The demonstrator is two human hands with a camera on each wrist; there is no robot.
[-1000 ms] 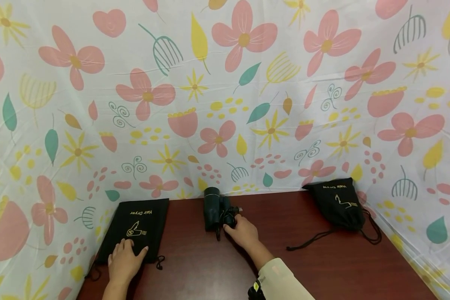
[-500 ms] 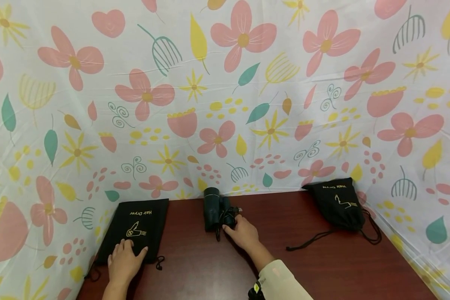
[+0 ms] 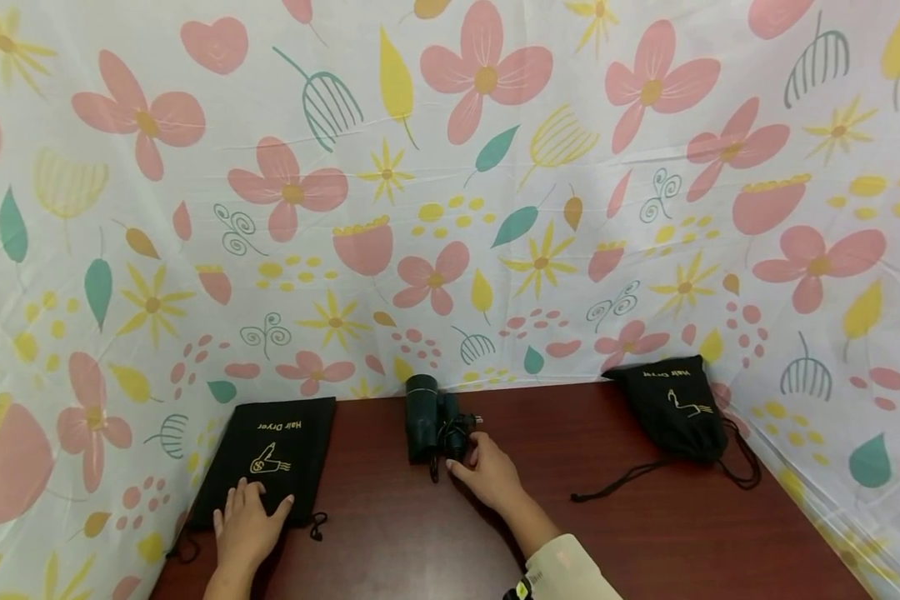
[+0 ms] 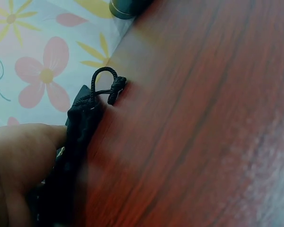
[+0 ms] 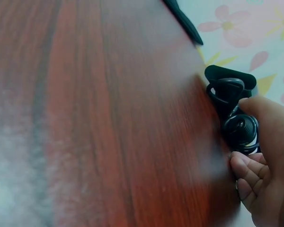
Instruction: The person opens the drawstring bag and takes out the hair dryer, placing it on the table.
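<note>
My left hand (image 3: pixel 247 527) rests with spread fingers on the flat black "Hair Dryer" pouch (image 3: pixel 300 462) at the left. In the left wrist view, the left hand (image 4: pixel 23 165) is against the dark pouch (image 4: pixel 78 137), its fingertips hidden. A dark hair dryer (image 3: pixel 422 429) lies folded near the back edge, cord bundled at its handle. Beside that bundle is my right hand (image 3: pixel 491 473), thumb and fingers apart. In the right wrist view, the right hand (image 5: pixel 270 161) has its thumb and loosely bent fingers on either side of the coiled cord (image 5: pixel 239 130).
Another black "Hair Dryer" pouch (image 3: pixel 671 410), bulging with its drawstrings trailing, lies at the back right of the brown table (image 3: pixel 390 542). Flower-patterned cloth (image 3: pixel 435 208) stands behind and along both sides. The left pouch's knotted cord (image 3: pixel 317 527) lies at its near right corner.
My right hand has drawn slightly back from the dryer's cord bundle, with its thumb lower and farther from the fingers. The left hand stays on its pouch.
</note>
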